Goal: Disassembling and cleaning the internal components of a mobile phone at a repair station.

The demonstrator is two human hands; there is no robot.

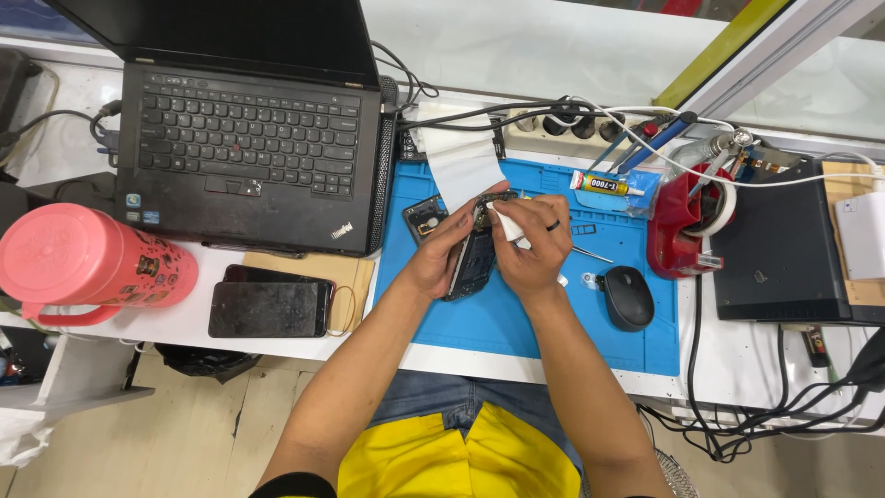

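Holding an opened phone (475, 258) just above the blue mat (516, 323) near the centre of the frame, you had your left hand (441, 251) wrapped along its left edge, fingers curled tight around the body. Your right hand (533, 244) sat against the phone's upper right side, fingers pinched together on a small white cloth (505, 224) pressed to the phone; a dark ring showed on one finger. What exactly lay under the cloth was hard to make out, perhaps the camera area.

To the upper left of the phone, a small dark phone part (425, 217) lay on the mat. A black mouse (629, 297) rested at the right of the mat, and a glue tube (604, 184) lay near its upper edge. A black laptop (253, 138) filled the upper left, with a pink jug (88, 263) at the far left and two dark phones (270, 302) below the laptop.
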